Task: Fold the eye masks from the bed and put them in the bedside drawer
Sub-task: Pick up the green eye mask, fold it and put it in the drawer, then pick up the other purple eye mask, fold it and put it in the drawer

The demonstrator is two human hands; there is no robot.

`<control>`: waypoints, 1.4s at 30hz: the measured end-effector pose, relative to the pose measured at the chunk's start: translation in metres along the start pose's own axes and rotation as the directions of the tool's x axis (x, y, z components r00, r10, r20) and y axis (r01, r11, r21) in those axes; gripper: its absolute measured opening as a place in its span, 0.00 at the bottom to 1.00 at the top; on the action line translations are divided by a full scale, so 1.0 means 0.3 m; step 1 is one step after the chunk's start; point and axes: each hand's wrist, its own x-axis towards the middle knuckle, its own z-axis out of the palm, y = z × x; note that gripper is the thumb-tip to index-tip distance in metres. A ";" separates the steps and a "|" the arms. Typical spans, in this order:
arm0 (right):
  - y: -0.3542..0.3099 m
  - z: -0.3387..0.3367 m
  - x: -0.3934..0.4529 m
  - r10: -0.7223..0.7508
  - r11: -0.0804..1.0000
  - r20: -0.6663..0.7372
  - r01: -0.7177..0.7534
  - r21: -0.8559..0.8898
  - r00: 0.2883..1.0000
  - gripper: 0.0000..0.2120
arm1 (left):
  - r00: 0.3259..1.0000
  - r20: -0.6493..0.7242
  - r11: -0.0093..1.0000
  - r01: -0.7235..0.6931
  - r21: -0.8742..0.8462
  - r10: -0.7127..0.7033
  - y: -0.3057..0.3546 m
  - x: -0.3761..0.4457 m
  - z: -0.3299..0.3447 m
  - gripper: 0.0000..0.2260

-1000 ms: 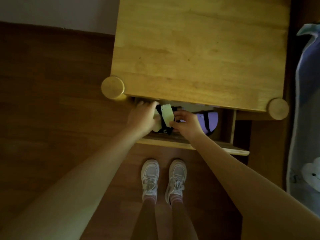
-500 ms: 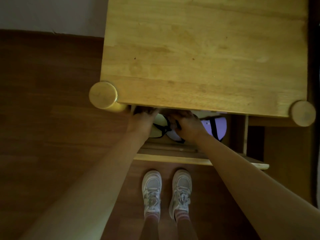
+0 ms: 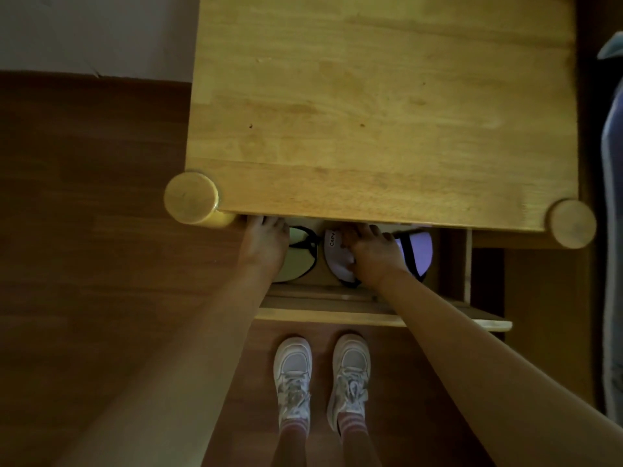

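The bedside drawer [image 3: 320,315] is pulled open under the wooden table top [image 3: 371,112]. Three folded eye masks lie in it side by side. A pale green mask [image 3: 296,261] with a black strap is on the left, a white one with lettering [image 3: 335,261] in the middle, and a purple one [image 3: 418,251] on the right. My left hand [image 3: 266,247] lies flat on the green mask's left part, its fingertips hidden under the table top. My right hand [image 3: 374,254] covers the right side of the white mask, with the thumb pressed onto it.
Round wooden posts [image 3: 190,197] stick out at the table's front corners. A blue bed cover [image 3: 612,197] runs along the right edge. My white shoes [image 3: 293,375] stand on the dark wooden floor [image 3: 84,230] just before the drawer front.
One second ago both hands held the folded green mask above the drawer. It now lies in the drawer, and my right hand has shifted onto the white mask beside it.
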 end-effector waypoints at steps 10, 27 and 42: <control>-0.067 -0.091 -0.171 -0.040 0.930 -0.128 0.084 0.357 0.991 0.27 | 0.985 -0.167 0.858 -0.055 -0.511 -0.036 -0.050 -0.150 -0.136 0.17; -0.040 -0.851 -0.762 -0.142 0.799 -0.477 0.385 0.463 0.868 0.20 | 0.826 -0.496 0.757 -0.138 -0.639 -0.268 -0.429 -0.685 -0.830 0.11; 0.064 -1.633 -1.541 -0.174 0.827 -0.827 0.535 0.172 0.534 0.17 | 0.502 -0.762 0.825 -0.153 -0.544 -0.410 -0.783 -1.275 -1.673 0.09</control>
